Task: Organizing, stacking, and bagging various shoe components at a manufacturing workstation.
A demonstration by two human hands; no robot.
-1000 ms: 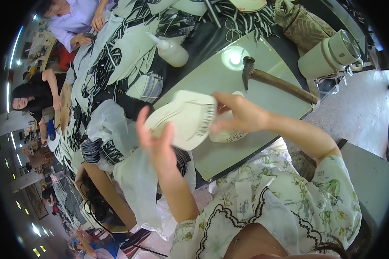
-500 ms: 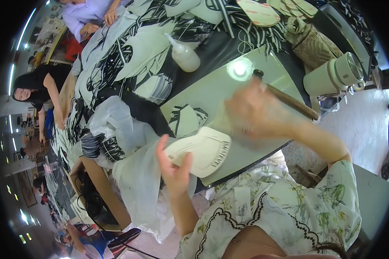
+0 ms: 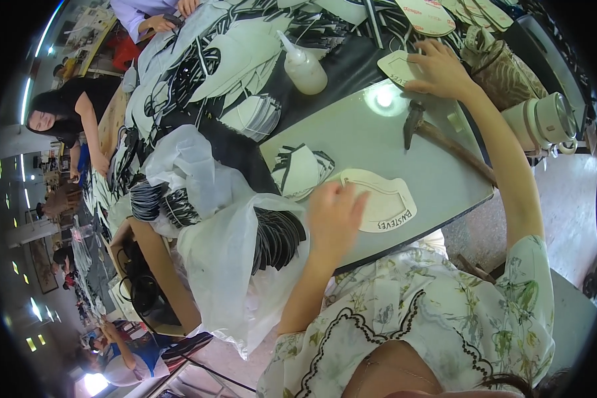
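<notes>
A cream shaped template (image 3: 386,198) with dark lettering along its edge lies flat on the pale work board (image 3: 358,149). My left hand (image 3: 335,215), slightly blurred, is over its left end with fingers apart. At the board's far edge, my right hand (image 3: 441,71) grips a second cream template (image 3: 397,66) between thumb and fingers. A hammer (image 3: 414,126) with a wooden handle lies below that hand. Small white pieces with black edging (image 3: 303,171) form a pile left of my left hand.
A squeeze bottle (image 3: 305,71) stands beyond the board, near heaped white and black cut pieces (image 3: 235,60). A plastic bag (image 3: 212,265) with stacked dark pieces is at left. A pale flask (image 3: 540,123) stands right. Co-workers sit along the left side.
My right hand has moved away to the far edge, where a second template now shows. The template my left hand held up now lies on the board. The view has shifted slightly.
</notes>
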